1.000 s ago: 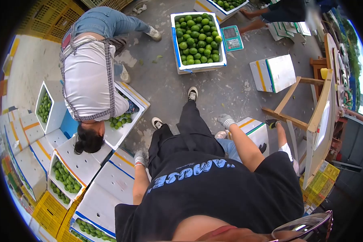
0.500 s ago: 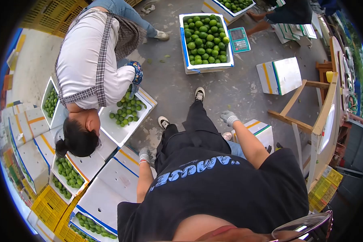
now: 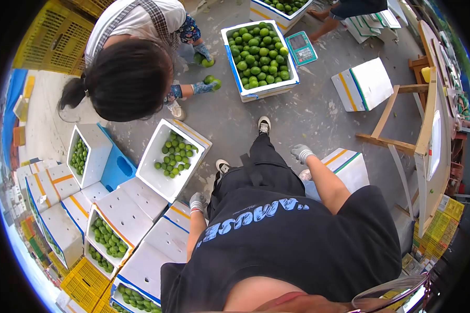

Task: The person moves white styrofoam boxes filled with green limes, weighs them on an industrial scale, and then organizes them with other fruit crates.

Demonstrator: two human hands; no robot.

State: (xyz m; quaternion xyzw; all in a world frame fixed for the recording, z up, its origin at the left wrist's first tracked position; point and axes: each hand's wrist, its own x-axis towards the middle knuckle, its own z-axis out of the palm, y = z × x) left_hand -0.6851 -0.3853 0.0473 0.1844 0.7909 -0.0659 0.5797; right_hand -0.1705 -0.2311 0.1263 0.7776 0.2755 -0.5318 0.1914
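My left hand (image 3: 197,202), in a light knit glove, hangs beside my thigh, near a white foam box lid (image 3: 167,242). It holds nothing I can see, its fingers loosely bent. My right hand (image 3: 301,152), gloved too, is held out at my other side over a closed white foam box (image 3: 344,169) with orange and green tape. Its fingers are slightly curled, with no object visible in them. Ahead of my feet stands a foam box full of green limes (image 3: 258,55). To my left, an open foam box (image 3: 159,143) holds fewer limes (image 3: 176,155).
A co-worker (image 3: 130,78) bends at the upper left, with green limes (image 3: 212,82) at both gloved hands. A teal scale (image 3: 301,48) stands beside the full box. A wooden frame (image 3: 389,138) and a closed foam box (image 3: 363,84) are on my right. Yellow crates (image 3: 86,284) sit lower left.
The co-worker has moved from over the partly filled box toward the upper middle, limes now at both hands. My view has shifted slightly; my hands still hang at my sides.
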